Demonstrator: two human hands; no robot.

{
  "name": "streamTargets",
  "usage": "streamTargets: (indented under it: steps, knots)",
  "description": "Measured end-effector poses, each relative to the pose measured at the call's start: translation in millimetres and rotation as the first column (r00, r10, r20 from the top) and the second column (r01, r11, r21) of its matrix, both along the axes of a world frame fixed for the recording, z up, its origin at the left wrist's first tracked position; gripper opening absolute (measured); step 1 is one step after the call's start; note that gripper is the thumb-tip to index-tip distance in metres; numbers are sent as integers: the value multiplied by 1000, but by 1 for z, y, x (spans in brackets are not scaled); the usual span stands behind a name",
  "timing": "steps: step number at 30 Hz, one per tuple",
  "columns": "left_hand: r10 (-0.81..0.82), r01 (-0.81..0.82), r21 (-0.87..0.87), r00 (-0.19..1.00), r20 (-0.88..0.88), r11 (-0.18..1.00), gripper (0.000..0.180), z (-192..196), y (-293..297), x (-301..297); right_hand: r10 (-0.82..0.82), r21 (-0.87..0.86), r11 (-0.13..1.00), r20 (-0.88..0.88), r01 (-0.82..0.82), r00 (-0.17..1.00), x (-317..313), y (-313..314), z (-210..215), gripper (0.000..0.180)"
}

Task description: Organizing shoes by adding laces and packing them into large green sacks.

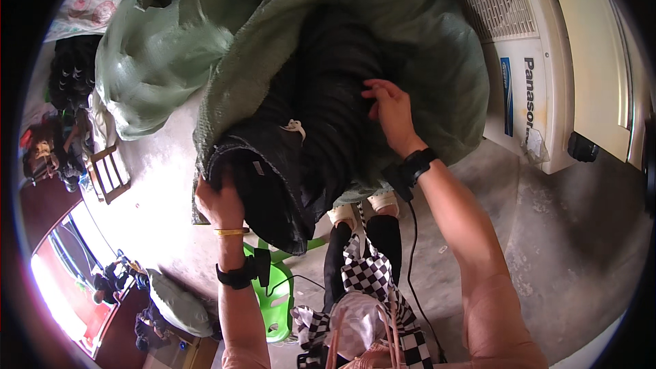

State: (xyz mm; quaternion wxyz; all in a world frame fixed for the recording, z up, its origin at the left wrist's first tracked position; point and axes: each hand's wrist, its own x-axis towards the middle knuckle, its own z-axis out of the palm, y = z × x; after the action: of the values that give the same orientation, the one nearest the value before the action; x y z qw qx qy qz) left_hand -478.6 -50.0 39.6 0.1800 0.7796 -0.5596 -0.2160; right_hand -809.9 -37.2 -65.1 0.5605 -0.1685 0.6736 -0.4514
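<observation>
A large green woven sack (236, 75) stands open before me, holding a dense stack of folded black clothing (342, 116). At its near left, a dark garment (273, 198) hangs with its wide opening toward me. A white drawstring and a small pale label show on it. My left hand (220, 203) is closed on the left edge of that opening, beside the sack's rim; some fingertips are hidden in the dark cloth. Over the right side of the stack, my right hand (395, 116) has loosely bent fingers held apart, with nothing visible in them.
Another stuffed green sack (160, 61) stands at the left. A pale air-conditioner unit (526, 61) borders the right. Below the garment, a green plastic stool (277, 301) sits on the concrete floor (451, 266). A black cable (413, 266) trails from my right wrist strap.
</observation>
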Motion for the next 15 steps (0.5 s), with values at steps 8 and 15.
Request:
streamTargets:
  steps: [8,15]
  knots:
    - [-65,65,-68,998,2,996,28,-9,8,5,209,176,977,-640,-124,739,-46,-23,-98,32]
    - [-3,0,-43,996,-89,999,25,-13,17,1,528,219,818,-653,-532,543,-59,7,-173,35]
